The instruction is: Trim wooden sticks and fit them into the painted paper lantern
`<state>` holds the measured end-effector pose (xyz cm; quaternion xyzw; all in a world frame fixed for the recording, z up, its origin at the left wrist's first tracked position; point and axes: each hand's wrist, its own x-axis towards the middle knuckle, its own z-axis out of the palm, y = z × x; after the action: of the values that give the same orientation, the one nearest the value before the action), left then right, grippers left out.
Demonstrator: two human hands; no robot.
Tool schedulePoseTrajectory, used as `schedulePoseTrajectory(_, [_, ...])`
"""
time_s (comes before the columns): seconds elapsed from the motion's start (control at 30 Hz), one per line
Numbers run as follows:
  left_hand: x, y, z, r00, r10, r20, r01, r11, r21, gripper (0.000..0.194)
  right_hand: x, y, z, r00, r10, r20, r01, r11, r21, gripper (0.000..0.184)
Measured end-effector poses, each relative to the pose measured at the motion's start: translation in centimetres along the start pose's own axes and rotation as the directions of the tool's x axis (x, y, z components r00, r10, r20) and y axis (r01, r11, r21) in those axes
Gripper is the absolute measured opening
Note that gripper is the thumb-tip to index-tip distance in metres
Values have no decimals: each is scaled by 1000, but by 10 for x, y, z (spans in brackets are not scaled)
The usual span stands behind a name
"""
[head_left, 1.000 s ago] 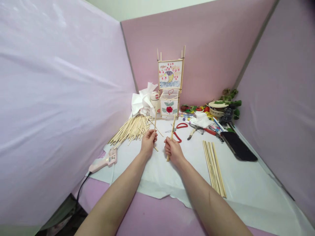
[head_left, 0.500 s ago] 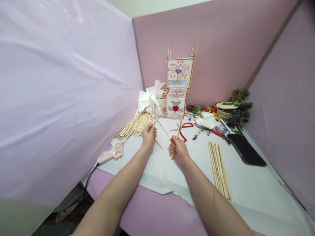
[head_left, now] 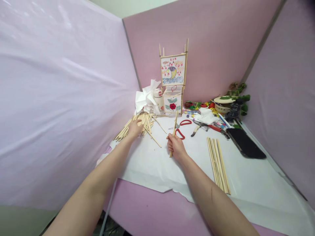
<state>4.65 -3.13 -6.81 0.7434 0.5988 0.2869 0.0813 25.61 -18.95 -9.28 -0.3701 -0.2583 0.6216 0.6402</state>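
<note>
My right hand point(head_left: 175, 144) is closed around wooden sticks point(head_left: 175, 124), held nearly upright over the white sheet; whether it is one or a couple I cannot tell. My left hand point(head_left: 135, 128) is over the loose pile of thin wooden sticks point(head_left: 147, 122) at the left, its fingers partly stretched out among them. Nothing clearly shows in its grasp. Just beyond my right hand lie red-handled scissors point(head_left: 185, 122). Behind them stands a stick frame point(head_left: 186, 65) with two drawn panels: a moon panel point(head_left: 173, 71) above a rose panel point(head_left: 173, 104).
A row of sticks point(head_left: 218, 165) lies at the right beside a black phone point(head_left: 245, 143). Pliers point(head_left: 197, 128), crumpled tissue point(head_left: 206, 115) and a lidded bowl point(head_left: 222, 106) with leaves sit behind. White tissues point(head_left: 146, 98) stand at the back left.
My left hand has moved left from near the middle to the stick pile, and the stick it held no longer shows in it. My right hand has tilted its stick more upright.
</note>
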Motion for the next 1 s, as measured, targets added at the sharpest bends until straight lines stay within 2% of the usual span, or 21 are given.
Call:
schedulePoseTrajectory(0.13, [-16, 23, 32, 982, 126, 140, -139, 986, 88, 38, -1, 0, -1, 1000, 3, -9, -4, 1000, -10, 30])
schedulePoseTrajectory(0.2, [-20, 27, 40, 958, 189, 215, -217, 969, 119, 35, 0, 0, -2, 1000, 5, -11, -5, 1000, -13, 30])
schedulePoseTrajectory(0.3, [-15, 17, 35, 939, 218, 264, -272, 944, 188, 26, 1, 0, -2, 1000, 4, -8, -4, 1000, -11, 30])
schedulePoseTrajectory(0.43, [7, -3, 15, 948, 196, 252, -267, 920, 288, 28, 3, -1, -1, 1000, 16, 4, -16, 1000, -8, 29])
schedulePoseTrajectory(0.53, [23, -1, 10, 944, 207, 258, -284, 908, 309, 22, 3, -1, 0, 1000, 25, 9, -25, 1000, -8, 29])
schedulePoseTrajectory(0.6, [31, 9, 15, 936, 240, 258, -311, 906, 288, 24, 3, -1, 0, 1000, 28, 6, -27, 1000, -9, 29])
schedulePoseTrajectory(0.73, [42, 40, 39, 898, 346, 272, -397, 904, 159, 37, 3, -2, 1, 1000, 29, -1, -29, 1000, -11, 29])
schedulePoseTrajectory(0.83, [46, 57, 52, 877, 397, 271, -421, 906, 35, 29, 3, -3, 0, 1000, 31, -4, -31, 999, -13, 30])
schedulePoseTrajectory(0.9, [49, 63, 55, 884, 398, 244, -400, 915, -45, 18, 3, -3, 0, 1000, 30, -8, -31, 999, -12, 30])
schedulePoseTrajectory(1.0, [52, 67, 51, 925, 353, 144, -329, 930, -163, 14, 4, -4, -1, 1000, 24, -12, -24, 1000, -4, 30])
